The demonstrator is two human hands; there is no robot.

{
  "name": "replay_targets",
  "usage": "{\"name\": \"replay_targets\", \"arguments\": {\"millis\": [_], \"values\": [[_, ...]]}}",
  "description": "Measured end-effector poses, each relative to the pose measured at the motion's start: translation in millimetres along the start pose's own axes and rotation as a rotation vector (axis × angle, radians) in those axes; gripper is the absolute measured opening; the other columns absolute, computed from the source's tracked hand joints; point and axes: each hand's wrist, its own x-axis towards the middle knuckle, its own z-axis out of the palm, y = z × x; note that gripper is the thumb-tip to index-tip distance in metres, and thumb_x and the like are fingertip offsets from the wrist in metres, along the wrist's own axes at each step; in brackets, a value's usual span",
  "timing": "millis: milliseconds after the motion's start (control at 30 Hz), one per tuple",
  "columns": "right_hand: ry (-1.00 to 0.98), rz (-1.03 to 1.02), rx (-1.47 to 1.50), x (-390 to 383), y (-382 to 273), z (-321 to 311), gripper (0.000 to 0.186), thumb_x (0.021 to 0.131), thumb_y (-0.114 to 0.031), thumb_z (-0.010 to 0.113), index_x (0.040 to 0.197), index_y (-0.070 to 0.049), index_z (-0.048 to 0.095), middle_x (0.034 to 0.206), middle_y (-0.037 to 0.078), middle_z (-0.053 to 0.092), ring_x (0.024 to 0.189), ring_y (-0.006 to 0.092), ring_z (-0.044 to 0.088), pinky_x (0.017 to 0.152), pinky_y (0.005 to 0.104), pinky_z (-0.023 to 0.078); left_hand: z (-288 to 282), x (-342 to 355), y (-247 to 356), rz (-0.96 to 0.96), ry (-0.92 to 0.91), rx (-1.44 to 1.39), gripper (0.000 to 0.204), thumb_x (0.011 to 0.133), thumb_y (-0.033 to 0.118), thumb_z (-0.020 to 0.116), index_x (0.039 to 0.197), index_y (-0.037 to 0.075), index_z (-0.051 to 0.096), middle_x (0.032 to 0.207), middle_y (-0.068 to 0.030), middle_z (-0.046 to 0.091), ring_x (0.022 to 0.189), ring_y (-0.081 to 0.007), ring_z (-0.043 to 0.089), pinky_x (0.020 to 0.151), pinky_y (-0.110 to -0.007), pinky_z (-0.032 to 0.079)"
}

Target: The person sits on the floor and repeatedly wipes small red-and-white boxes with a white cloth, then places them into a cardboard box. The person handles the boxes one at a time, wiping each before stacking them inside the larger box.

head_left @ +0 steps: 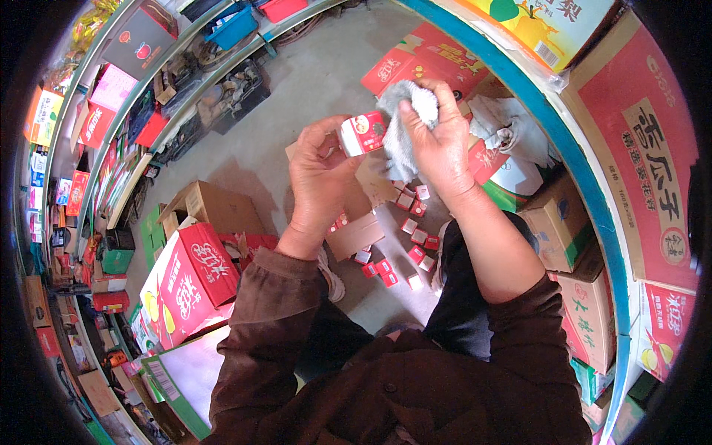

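Up in front of me, my left hand (319,178) grips a small red and white box (363,134) between thumb and fingers. A crumpled greyish-white cloth (397,137) is bunched in my right hand (445,148), its thumb pressed against the fabric. The cloth lies right beside the box's right end; whether they touch I cannot tell. Below my hands, several small red and white boxes (383,267) are scattered on the floor between my feet. An opened brown carton (356,236) is partly hidden behind my left hand.
Curving shelves (111,159) full of goods run along the left. A red and white carton (196,278) stands near my left arm. On the right are a teal-edged shelf (575,167), a large red carton (638,141) and brown boxes (556,222). Another cloth (508,126) drapes over cartons.
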Motion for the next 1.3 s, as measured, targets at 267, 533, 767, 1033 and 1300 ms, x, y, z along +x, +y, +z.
{"name": "replay_targets", "arguments": {"millis": [267,533,767,1033,1300], "values": [[-0.139,0.003,-0.112,-7.1,3.2,13.6,0.029,0.081,-0.007,0.066,0.107,-0.004,0.055,0.096,0.015,0.065,0.088,0.0244,0.066,0.076,0.0326,0.051,3.3,-3.4,-2.4,-0.101,-0.067,-0.003,0.048,0.071,-0.018,0.063,0.114,0.001,0.052,0.116,-0.0076,0.054,0.104,-0.0174,0.057,0.087,-0.029,0.052],[-0.049,-0.062,-0.017,-6.5,5.0,7.3,0.028,0.079,-0.001,0.066,0.105,-0.005,0.055,0.094,0.010,0.065,0.089,0.0169,0.064,0.076,0.0297,0.051,7.4,-6.0,2.4,-0.072,-0.067,-0.263,0.062,0.073,-0.013,0.066,0.127,0.000,0.039,0.117,-0.0108,0.053,0.105,-0.0189,0.055,0.091,-0.032,0.050],[-0.172,-0.180,0.017,-11.1,4.0,4.3,0.028,0.080,-0.004,0.067,0.106,-0.004,0.055,0.095,0.010,0.064,0.090,0.0147,0.063,0.077,0.0285,0.050,2.4,-1.7,-0.5,-0.245,-0.080,-0.294,0.054,0.073,-0.008,0.071,0.119,-0.002,0.044,0.116,-0.0114,0.054,0.105,-0.0183,0.055,0.092,-0.032,0.046],[-0.113,0.230,0.262,8.7,7.3,-11.9,0.029,0.088,-0.018,0.062,0.113,-0.006,0.054,0.091,0.010,0.066,0.083,0.0146,0.063,0.074,0.0295,0.051,3.3,1.5,-13.5,-0.005,-0.082,0.014,0.053,0.068,-0.016,0.065,0.116,0.004,0.052,0.108,-0.0043,0.056,0.104,-0.0171,0.056,0.093,-0.029,0.046],[-0.417,-0.007,-0.193,-9.1,5.6,4.4,0.035,0.080,-0.014,0.069,0.111,-0.005,0.054,0.100,0.015,0.064,0.093,0.0306,0.063,0.081,0.0357,0.049,7.2,-7.6,-11.7,0.156,-0.087,0.430,0.048,0.067,-0.012,0.066,0.112,0.002,0.057,0.111,-0.0067,0.054,0.106,-0.0175,0.054,0.092,-0.029,0.046]]}}
